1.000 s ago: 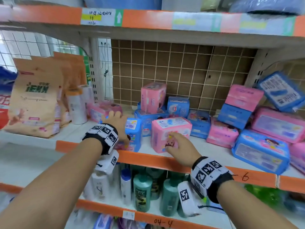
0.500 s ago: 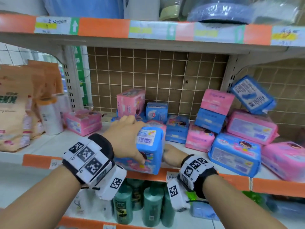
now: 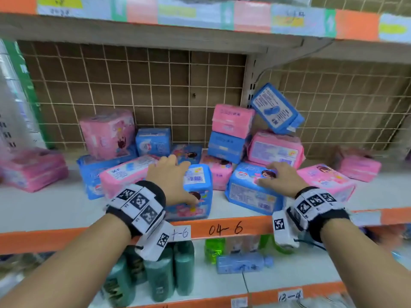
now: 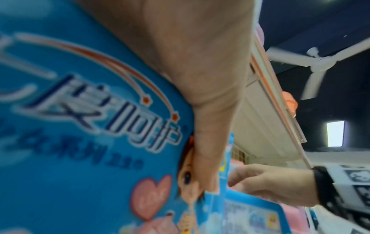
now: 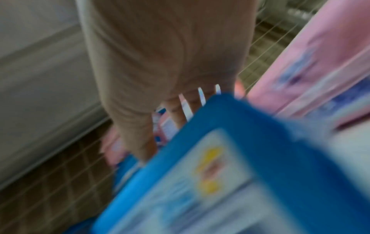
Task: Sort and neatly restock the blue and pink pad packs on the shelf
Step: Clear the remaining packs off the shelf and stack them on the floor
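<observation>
Blue and pink pad packs lie jumbled on the white shelf (image 3: 44, 210). My left hand (image 3: 172, 178) grips an upright blue pack (image 3: 198, 187) at the shelf's front, fingers over its top and thumb on its front face. The left wrist view shows that blue pack (image 4: 80, 142) close up under my thumb (image 4: 200, 110). My right hand (image 3: 283, 178) lies on a second blue pack (image 3: 249, 192) just to the right, fingers curled over its top and far edge. The blurred right wrist view shows my right-hand fingers (image 5: 176, 114) reaching past that pack's (image 5: 220, 174) far edge.
A pink pack (image 3: 124, 172) lies left of my left hand, another (image 3: 327, 181) right of my right hand. Behind, pink and blue packs stack up, a blue one (image 3: 275, 110) tilted against the wire grid. Bottles (image 3: 160, 274) stand on the shelf below the orange rail (image 3: 222, 227).
My left hand has carried the blue pack to the right along the shelf front. My right hand has left the middle and moved right onto the second blue pack.
</observation>
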`<state>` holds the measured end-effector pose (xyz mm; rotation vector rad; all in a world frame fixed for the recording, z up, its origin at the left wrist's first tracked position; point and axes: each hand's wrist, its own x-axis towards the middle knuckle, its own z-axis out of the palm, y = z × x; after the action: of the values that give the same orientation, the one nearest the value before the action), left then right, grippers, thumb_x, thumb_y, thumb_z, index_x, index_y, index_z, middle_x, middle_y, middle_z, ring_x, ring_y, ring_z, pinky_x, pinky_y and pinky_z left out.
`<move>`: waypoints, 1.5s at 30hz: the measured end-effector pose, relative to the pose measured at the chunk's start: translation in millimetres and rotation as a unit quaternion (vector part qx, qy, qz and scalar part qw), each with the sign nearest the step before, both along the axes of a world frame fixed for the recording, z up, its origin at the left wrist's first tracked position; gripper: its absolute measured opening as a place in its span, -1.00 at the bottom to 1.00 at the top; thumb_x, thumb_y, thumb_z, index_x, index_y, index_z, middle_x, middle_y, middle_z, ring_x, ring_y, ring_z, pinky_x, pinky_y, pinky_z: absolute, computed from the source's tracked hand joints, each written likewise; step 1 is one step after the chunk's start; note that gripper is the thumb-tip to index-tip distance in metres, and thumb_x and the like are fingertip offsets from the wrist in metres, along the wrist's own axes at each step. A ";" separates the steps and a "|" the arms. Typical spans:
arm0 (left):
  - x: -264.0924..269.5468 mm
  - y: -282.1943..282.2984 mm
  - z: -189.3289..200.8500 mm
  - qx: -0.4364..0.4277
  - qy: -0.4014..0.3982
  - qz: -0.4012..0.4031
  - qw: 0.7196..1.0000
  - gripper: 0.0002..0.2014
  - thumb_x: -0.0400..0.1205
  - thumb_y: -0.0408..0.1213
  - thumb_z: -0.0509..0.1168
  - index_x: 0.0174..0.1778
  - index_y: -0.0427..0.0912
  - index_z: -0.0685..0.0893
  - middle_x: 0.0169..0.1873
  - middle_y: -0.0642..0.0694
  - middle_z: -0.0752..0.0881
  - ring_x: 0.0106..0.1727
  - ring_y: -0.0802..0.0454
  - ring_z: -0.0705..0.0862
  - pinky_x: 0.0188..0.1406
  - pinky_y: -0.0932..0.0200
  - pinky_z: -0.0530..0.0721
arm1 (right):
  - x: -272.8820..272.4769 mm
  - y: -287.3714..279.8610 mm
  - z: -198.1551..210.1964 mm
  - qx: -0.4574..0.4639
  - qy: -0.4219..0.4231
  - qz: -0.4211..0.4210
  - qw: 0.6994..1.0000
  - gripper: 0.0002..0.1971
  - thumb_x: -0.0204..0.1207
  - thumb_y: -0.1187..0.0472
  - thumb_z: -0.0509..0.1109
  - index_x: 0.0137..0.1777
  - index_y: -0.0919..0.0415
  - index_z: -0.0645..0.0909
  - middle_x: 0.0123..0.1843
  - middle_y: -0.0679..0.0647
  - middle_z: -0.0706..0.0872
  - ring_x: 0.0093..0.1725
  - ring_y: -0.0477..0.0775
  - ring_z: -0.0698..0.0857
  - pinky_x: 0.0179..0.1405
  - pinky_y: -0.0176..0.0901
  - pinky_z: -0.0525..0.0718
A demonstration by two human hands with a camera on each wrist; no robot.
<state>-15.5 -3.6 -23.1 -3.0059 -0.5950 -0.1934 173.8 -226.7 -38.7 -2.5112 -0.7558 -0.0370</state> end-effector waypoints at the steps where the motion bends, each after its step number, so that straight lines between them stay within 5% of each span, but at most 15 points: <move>1: 8.3 -2.7 -6.5 0.005 0.003 0.009 1.000 -0.07 0.16 0.40 0.37 0.41 0.04 0.33 0.14 -0.11 0.40 0.23 -0.14 0.38 0.19 -0.04 0.41 | 8.2 -9.4 -2.5 -0.011 0.019 0.005 1.000 -0.42 0.32 -0.07 0.56 0.24 0.25 0.58 0.21 0.24 0.62 0.24 0.23 0.56 0.23 -0.01 0.48; 4: 23.9 -3.3 -20.1 -0.001 0.001 0.027 1.000 -0.04 0.16 0.40 0.35 0.45 0.04 0.30 0.17 -0.12 0.41 0.27 -0.15 0.38 0.21 -0.07 0.40 | 15.9 -20.4 -11.2 -0.004 0.060 0.029 0.998 -0.31 0.17 -0.10 0.64 0.20 0.22 0.47 0.17 0.14 0.55 0.17 0.14 0.55 0.19 0.00 0.53; 7: 30.1 1.8 -22.3 -0.006 0.005 0.009 1.000 0.03 0.13 0.45 0.32 0.50 0.07 0.24 0.25 -0.10 0.39 0.30 -0.13 0.34 0.21 -0.07 0.40 | 16.8 -15.5 -18.0 -0.084 0.006 0.046 0.995 -0.12 0.08 -0.13 0.66 0.34 0.16 0.35 0.22 0.08 0.43 0.23 0.10 0.43 0.20 -0.08 0.45; 13: 26.9 3.8 -24.5 -0.008 -0.010 -0.009 1.000 0.04 0.16 0.47 0.29 0.53 0.04 0.21 0.28 -0.05 0.40 0.32 -0.08 0.37 0.26 -0.04 0.42 | 5.0 -20.8 -22.1 0.007 -0.023 0.057 0.998 -0.10 0.07 -0.02 0.68 0.43 0.04 0.35 0.29 0.11 0.36 0.34 0.13 0.31 0.27 -0.15 0.33; 18: 21.1 -14.8 -19.1 -0.041 -0.114 -0.060 0.991 0.00 0.29 0.36 0.36 0.58 -0.01 0.18 0.48 -0.02 0.33 0.53 0.00 0.22 0.54 -0.23 -0.03 | -17.6 -37.7 -3.2 0.123 -0.087 0.077 0.986 -0.13 0.05 0.03 0.70 0.39 -0.01 0.39 0.16 0.00 0.33 0.24 0.02 0.29 0.12 -0.22 0.25; 20: 23.3 -37.7 -13.3 -0.163 -0.238 -0.095 0.953 -0.09 0.35 0.22 0.43 0.55 -0.08 0.25 0.48 -0.04 0.37 0.51 0.01 0.26 0.54 -0.06 0.05 | -28.6 -41.8 4.9 0.198 -0.090 0.076 0.973 -0.12 0.04 0.05 0.71 0.39 0.01 0.39 0.16 -0.01 0.34 0.22 0.00 0.30 0.15 -0.21 0.27; 25: 40.6 -102.9 -9.7 -0.536 -0.365 -0.098 0.755 -0.30 0.40 -0.18 0.51 0.37 -0.05 0.27 0.21 0.11 0.56 0.15 0.26 0.57 0.07 0.44 0.54 | -62.6 -30.3 -0.6 0.363 0.020 0.045 0.931 -0.09 0.06 0.14 0.72 0.43 0.10 0.36 0.26 0.05 0.38 0.33 0.00 0.40 0.40 -0.07 0.39; 27: 47.7 -117.1 -10.2 -0.596 -0.406 -0.087 0.687 -0.31 0.37 -0.33 0.54 0.28 -0.06 0.26 0.17 0.00 0.60 0.06 0.30 0.62 0.05 0.39 0.63 | -78.1 -21.2 -10.5 0.376 0.003 -0.014 0.927 -0.06 0.03 -0.01 0.69 0.43 0.06 0.33 0.20 0.00 0.34 0.27 -0.09 0.33 0.31 -0.25 0.32; 29: 51.5 -126.2 -11.2 -0.634 -0.414 -0.079 0.648 -0.04 0.21 -0.28 0.64 0.43 -0.14 0.18 0.31 -0.12 0.55 0.23 0.12 0.62 0.22 0.11 0.64 | -93.8 -12.6 -19.6 0.374 -0.016 -0.048 0.926 -0.02 -0.04 -0.19 0.54 0.43 0.04 0.30 0.13 -0.03 0.27 0.22 -0.12 0.24 0.24 -0.28 0.26; 32: 50.3 -125.9 -10.8 -0.646 -0.405 -0.052 0.645 0.31 -0.04 -0.10 0.63 0.57 0.06 -0.03 0.45 -0.18 0.42 0.41 -0.13 0.51 0.31 -0.21 0.55 | -106.6 -10.3 -32.8 0.354 -0.037 -0.015 0.934 0.03 -0.01 -0.22 0.48 0.50 0.07 0.20 0.19 -0.01 0.21 0.29 -0.10 0.20 0.34 -0.22 0.22; 34: 47.5 -115.3 -9.3 -0.639 -0.400 -0.043 0.656 0.22 0.08 -0.29 0.65 0.56 0.02 0.01 0.40 -0.17 0.47 0.31 -0.08 0.59 0.18 -0.15 0.65 | -107.0 -17.7 -38.6 0.333 -0.032 0.047 0.941 0.03 0.12 -0.11 0.62 0.53 0.05 0.14 0.26 0.01 0.21 0.39 -0.06 0.21 0.42 -0.18 0.25; 38: 38.1 -98.3 0.8 -0.653 -0.389 -0.080 0.645 -0.20 0.28 -0.61 0.51 0.35 -0.05 0.32 0.15 -0.07 0.66 -0.01 0.08 0.74 -0.27 0.15 0.76 | -98.6 -35.1 -42.0 0.361 0.029 0.108 0.926 -0.17 0.32 0.09 0.57 0.50 0.01 0.16 0.31 -0.02 0.26 0.40 -0.08 0.37 0.38 -0.06 0.50; 42: 29.8 -101.9 6.6 -0.669 -0.339 -0.105 0.653 -0.03 0.29 -0.60 0.52 0.54 -0.05 0.19 0.32 -0.15 0.58 0.20 -0.08 0.68 0.05 -0.18 0.72 | -90.5 -40.5 -34.4 0.402 0.068 0.066 0.911 -0.33 0.46 0.11 0.45 0.51 0.08 0.22 0.30 0.00 0.38 0.20 -0.24 0.48 -0.01 -0.42 0.57; 45: 27.5 -107.3 3.4 -0.703 -0.334 -0.129 0.615 -0.16 0.29 -0.55 0.48 0.46 -0.10 0.30 0.27 -0.20 0.64 0.07 -0.07 0.73 -0.18 -0.01 0.77 | -86.9 -41.7 -26.9 0.463 0.169 0.092 0.865 -0.38 0.40 0.09 0.45 0.43 0.12 0.31 0.22 0.01 0.56 0.19 -0.12 0.59 0.13 -0.17 0.64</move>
<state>12.0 -110.9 -19.7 -4.4918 -0.3463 -1.6659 86.9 -268.4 -65.6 -1.4673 -0.6161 0.0880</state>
